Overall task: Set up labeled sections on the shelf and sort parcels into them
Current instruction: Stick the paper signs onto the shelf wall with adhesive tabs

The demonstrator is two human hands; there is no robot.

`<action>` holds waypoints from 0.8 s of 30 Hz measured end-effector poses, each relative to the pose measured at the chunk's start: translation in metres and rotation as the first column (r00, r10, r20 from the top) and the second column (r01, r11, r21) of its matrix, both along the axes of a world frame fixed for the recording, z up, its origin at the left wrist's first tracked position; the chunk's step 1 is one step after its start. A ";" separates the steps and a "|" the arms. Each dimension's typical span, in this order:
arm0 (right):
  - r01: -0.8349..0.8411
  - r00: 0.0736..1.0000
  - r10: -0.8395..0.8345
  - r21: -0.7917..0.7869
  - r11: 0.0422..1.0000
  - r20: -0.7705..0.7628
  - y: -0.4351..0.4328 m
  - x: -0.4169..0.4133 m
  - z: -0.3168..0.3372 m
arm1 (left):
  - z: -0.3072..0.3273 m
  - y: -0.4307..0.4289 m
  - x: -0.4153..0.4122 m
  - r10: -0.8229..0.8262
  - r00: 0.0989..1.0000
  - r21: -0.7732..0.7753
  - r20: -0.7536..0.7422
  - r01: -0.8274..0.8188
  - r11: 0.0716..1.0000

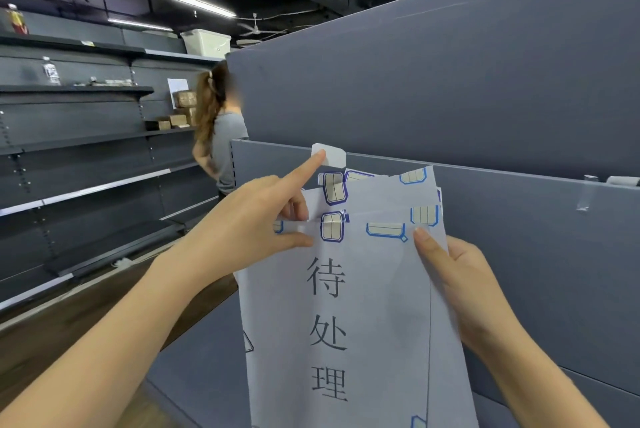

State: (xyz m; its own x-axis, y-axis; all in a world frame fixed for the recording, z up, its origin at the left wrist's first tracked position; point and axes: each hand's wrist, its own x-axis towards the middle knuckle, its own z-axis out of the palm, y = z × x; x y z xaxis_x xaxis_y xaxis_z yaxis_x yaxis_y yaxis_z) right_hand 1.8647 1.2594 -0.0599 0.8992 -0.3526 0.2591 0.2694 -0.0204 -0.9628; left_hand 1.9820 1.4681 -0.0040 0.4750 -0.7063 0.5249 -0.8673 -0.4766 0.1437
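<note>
Our label sheet (346, 306), long axis 12 to 6, stands upright before the grey shelf panel (502, 227), which fills 12 to 3. Both grips are clenched on it: right hand (460, 275) pinching the edge at 3, left hand (249, 220) the top at 9. Left index fingertip (317, 159) touches a small white tab (335, 157) at 12, just above the sheet; we judge the left hand nearer.

The place looks like a stockroom or a shop floor used for parcels. A tall grey panel (450, 81) stands in the middle. Left of it run long rows of dark metal shelving (86, 150), with cardboard parcels (183, 105) on one shelf and a white plastic bin (206, 42) on the top one. Up and left of the panel, strip lights (201, 4) and a ceiling fan (254, 28) hang from a black open ceiling. A person in a grey shirt (227, 147) stands at its left edge.
</note>
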 end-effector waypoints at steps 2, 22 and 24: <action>0.007 1.000 -0.007 0.019 1.000 0.002 0.000 -0.002 0.000 | 0.000 -0.002 -0.003 0.003 1.000 0.003 -0.007 -0.003 1.000; 0.007 0.999 -0.003 0.097 0.995 -0.037 0.006 -0.010 -0.012 | -0.004 -0.015 -0.023 0.034 0.820 -0.093 -0.571 -0.106 0.990; -0.023 0.998 0.027 0.072 0.997 -0.049 0.002 -0.012 -0.012 | 0.000 -0.011 -0.026 0.015 0.784 -0.081 -0.620 -0.082 0.993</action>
